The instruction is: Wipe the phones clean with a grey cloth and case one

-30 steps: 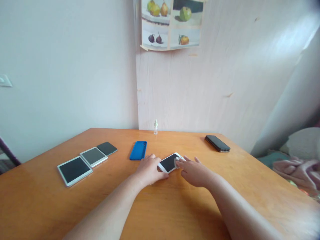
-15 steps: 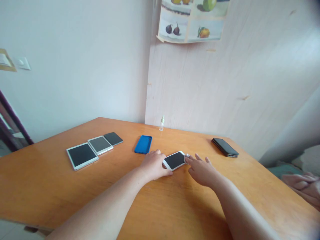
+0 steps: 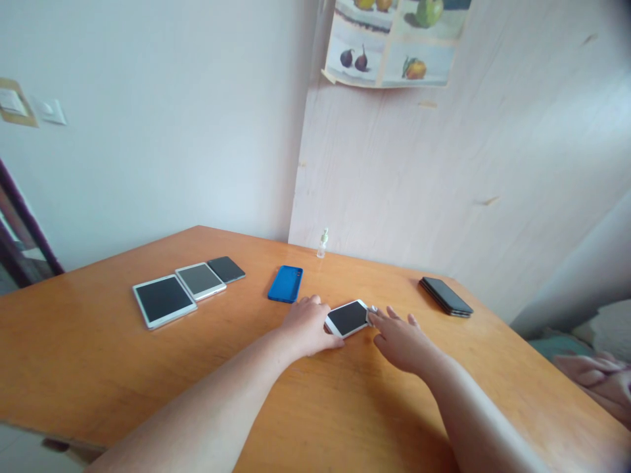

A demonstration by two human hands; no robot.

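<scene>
A white smartphone (image 3: pixel 349 318) with a dark screen lies face up on the wooden table (image 3: pixel 296 420). My left hand (image 3: pixel 308 326) is closed around its left end, the thumb along the near edge and the fingers at the far side. At the opposite end, my right hand (image 3: pixel 401 335) presses its fingertips on a small grey-white piece (image 3: pixel 369 318), perhaps cloth, mostly covered by the fingers. The other right fingers are spread and raised. Just beyond my left hand is a blue phone case (image 3: pixel 285 284), its hollow side up.
Left on the table lie a white tablet (image 3: pixel 165 301), a smaller white-framed tablet (image 3: pixel 200 280) and a dark device (image 3: pixel 226 269). A small clear spray bottle (image 3: pixel 322 244) stands by the wall. Stacked black devices (image 3: pixel 446 296) lie at right. Another person's hands (image 3: pixel 599 378) rest beyond the right edge.
The view has shifted a little, so most things appear slightly further right. Both hands keep nearly the same places at the phone, the right fingertips still at its right end.
</scene>
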